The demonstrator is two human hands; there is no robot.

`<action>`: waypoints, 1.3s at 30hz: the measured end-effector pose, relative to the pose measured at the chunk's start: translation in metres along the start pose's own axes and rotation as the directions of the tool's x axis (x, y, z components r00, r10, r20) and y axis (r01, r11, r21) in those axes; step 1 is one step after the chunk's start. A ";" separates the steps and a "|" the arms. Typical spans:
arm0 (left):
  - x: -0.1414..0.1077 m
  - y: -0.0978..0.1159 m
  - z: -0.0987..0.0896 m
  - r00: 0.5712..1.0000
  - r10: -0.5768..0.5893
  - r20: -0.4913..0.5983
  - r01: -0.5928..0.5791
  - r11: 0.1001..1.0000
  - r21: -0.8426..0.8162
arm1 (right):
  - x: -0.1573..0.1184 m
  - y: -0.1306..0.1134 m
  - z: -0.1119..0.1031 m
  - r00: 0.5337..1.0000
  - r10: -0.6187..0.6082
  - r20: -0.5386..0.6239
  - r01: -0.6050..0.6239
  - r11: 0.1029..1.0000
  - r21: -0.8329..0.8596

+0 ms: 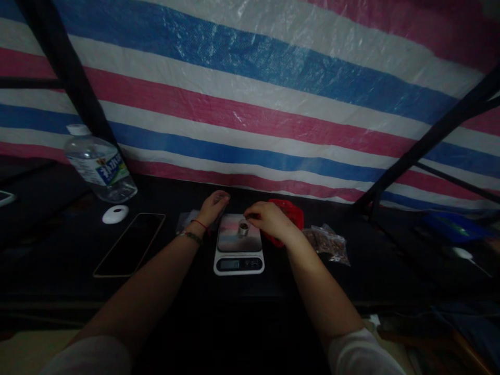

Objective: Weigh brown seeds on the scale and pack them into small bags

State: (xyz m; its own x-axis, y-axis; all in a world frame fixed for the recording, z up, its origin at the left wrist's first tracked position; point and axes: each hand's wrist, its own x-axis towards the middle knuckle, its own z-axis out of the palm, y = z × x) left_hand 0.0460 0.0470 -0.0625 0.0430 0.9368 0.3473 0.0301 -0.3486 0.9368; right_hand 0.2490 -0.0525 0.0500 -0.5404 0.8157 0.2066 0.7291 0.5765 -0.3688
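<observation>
A small cup stood on the scale; the right hand was just right of it, the left hand near the scale's far left corner; whether either was clamped on anything I could not tell

Clear plastic bottle at left, black rectangular phone at lower left, red-white-and-blue striped plastic sheet across top.

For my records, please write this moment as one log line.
right hand: at container; left hand: near scale; container: on scale; phone: left of scale
</observation>
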 end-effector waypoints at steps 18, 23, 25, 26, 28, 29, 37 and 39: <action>0.000 0.003 0.000 1.000 0.023 0.001 -0.023 1.000 0.003 | 0.019 -0.017 0.012 0.982 0.009 0.187 0.033 0.975 -0.218; 0.001 -0.001 0.000 0.999 0.045 0.027 -0.045 0.999 -0.001 | 0.017 -0.017 0.016 0.987 0.025 0.156 0.003 0.983 -0.182; 0.002 -0.003 0.000 0.998 0.054 0.039 -0.054 0.999 -0.006 | 0.015 -0.017 0.017 0.992 0.006 0.126 0.013 0.988 -0.155; 0.002 -0.003 0.000 0.998 0.055 0.038 -0.054 0.998 -0.010 | 0.014 -0.017 0.018 0.993 -0.003 0.118 0.020 0.991 -0.136; 0.003 -0.004 0.000 0.998 0.051 0.031 -0.051 0.999 -0.017 | 0.012 -0.017 0.018 0.994 -0.017 0.109 0.027 0.996 -0.087; 0.003 -0.004 0.000 0.998 0.048 0.031 -0.048 0.999 -0.018 | 0.011 -0.016 0.017 0.995 -0.026 0.098 0.032 0.998 -0.062; 0.003 -0.006 -0.001 0.999 0.033 0.015 -0.033 0.999 0.011 | -0.007 0.018 0.013 0.981 0.003 -0.193 0.010 0.998 0.062; 0.003 -0.006 -0.001 0.999 0.033 0.014 -0.034 0.999 0.017 | -0.013 0.029 0.017 0.990 0.081 -0.118 -0.073 0.995 0.067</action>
State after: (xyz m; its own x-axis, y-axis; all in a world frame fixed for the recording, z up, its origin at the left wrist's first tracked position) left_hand 0.0451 0.0521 -0.0666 0.0577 0.9241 0.3777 0.0458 -0.3804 0.9237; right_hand 0.2702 -0.0469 0.0209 -0.4261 0.8597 0.2818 0.7369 0.5105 -0.4432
